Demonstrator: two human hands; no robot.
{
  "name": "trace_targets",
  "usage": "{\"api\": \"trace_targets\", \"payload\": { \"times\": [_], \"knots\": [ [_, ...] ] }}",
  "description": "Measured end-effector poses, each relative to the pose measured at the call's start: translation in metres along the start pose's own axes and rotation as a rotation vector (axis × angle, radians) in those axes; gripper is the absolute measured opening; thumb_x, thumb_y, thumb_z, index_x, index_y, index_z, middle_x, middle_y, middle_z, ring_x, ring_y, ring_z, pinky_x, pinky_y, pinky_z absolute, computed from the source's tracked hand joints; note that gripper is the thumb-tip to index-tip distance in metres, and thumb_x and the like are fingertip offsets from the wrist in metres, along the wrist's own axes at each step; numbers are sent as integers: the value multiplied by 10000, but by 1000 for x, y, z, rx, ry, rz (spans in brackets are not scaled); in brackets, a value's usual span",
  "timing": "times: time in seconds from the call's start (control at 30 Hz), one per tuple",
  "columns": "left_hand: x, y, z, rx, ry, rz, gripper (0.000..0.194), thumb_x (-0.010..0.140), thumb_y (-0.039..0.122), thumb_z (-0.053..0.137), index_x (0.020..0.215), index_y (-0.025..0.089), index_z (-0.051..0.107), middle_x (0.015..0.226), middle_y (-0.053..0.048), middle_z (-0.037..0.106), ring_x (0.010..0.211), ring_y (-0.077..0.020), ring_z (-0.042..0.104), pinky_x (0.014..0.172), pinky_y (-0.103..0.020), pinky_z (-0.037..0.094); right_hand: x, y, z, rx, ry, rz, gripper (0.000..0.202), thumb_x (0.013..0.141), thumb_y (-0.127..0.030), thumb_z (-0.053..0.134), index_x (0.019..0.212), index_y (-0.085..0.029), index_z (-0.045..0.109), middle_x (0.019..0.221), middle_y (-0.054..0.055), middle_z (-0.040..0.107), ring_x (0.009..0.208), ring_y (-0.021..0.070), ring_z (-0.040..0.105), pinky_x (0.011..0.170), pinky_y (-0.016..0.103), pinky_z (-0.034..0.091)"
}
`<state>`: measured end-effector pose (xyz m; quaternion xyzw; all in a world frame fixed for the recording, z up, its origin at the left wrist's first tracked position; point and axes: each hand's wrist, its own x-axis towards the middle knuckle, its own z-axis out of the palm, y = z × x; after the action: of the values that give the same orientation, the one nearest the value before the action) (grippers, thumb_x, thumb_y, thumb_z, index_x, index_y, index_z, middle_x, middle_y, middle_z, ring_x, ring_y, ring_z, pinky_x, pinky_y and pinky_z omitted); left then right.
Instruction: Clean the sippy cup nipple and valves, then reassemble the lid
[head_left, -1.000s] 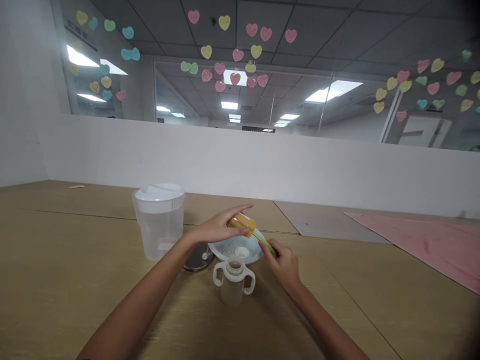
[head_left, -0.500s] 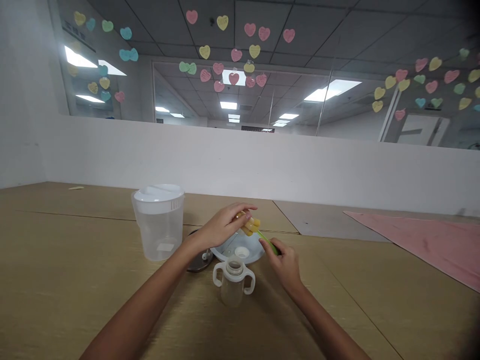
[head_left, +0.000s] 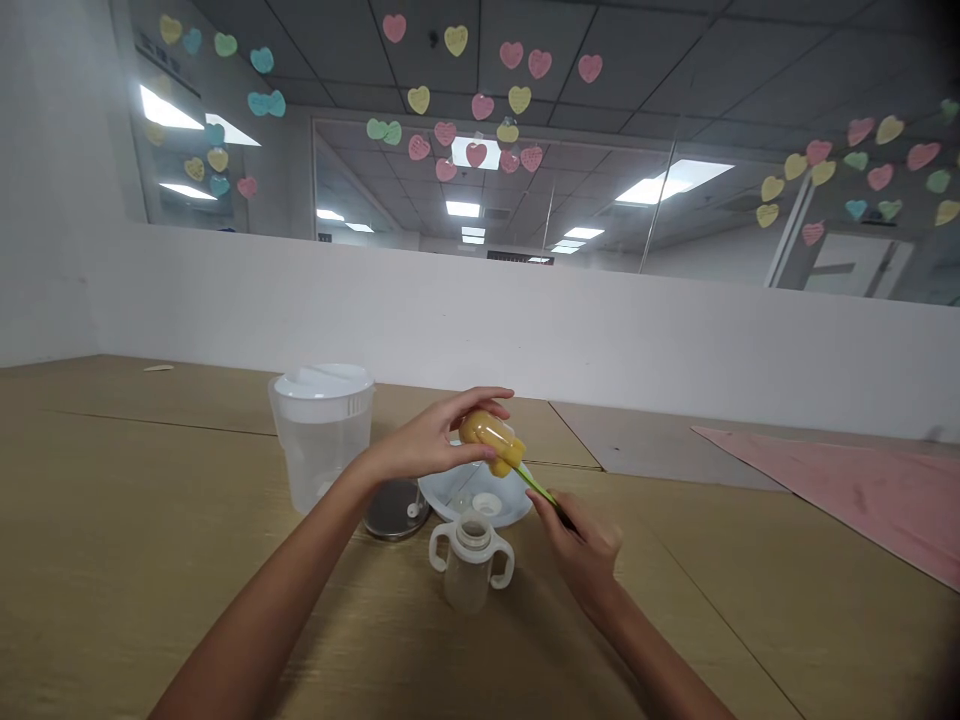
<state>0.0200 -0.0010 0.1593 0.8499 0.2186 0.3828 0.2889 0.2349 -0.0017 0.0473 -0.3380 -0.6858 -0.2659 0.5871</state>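
My left hand (head_left: pixel 420 440) is closed round a clear, dome-shaped cover (head_left: pixel 486 428), thumb below and fingers above. Inside the cover sits the yellow sponge head of a bottle brush (head_left: pixel 534 484). The green handle is gripped by my right hand (head_left: pixel 585 548), its fingers wrapped round it. Both hands are above a pale blue bowl (head_left: pixel 442 495), which holds a white ring (head_left: pixel 487 503) and a small clear piece. In front of the bowl an open baby bottle (head_left: pixel 469 580) with two white handles stands upright.
A clear pitcher (head_left: pixel 328 440) with a white lid stands at the left. Beside the bowl lies a dark round disc (head_left: pixel 391 512) with a small white part (head_left: pixel 413 510) on it. A pink cloth (head_left: pixel 847 480) covers the far right, near a grey sheet (head_left: pixel 652 447).
My left hand has opened its hold slightly and turned, showing more of the clear cover and sponge. My right hand has moved slightly right and down with the brush. The view has shifted a little.
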Motion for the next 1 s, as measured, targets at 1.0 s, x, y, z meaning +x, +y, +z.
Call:
{"api": "trace_targets", "payload": {
  "times": [1.0],
  "knots": [
    [-10, -101, -37, 928, -218, -802, 661, 578, 177, 694, 1204, 159, 486, 1247, -148, 509, 1089, -286, 518, 829, -306, 445, -24, 35, 16, -126, -99, -66, 261, 831, -300, 546, 622, -147, 578, 453, -30, 464, 414, 62, 389, 470, 209, 292]
  ]
}}
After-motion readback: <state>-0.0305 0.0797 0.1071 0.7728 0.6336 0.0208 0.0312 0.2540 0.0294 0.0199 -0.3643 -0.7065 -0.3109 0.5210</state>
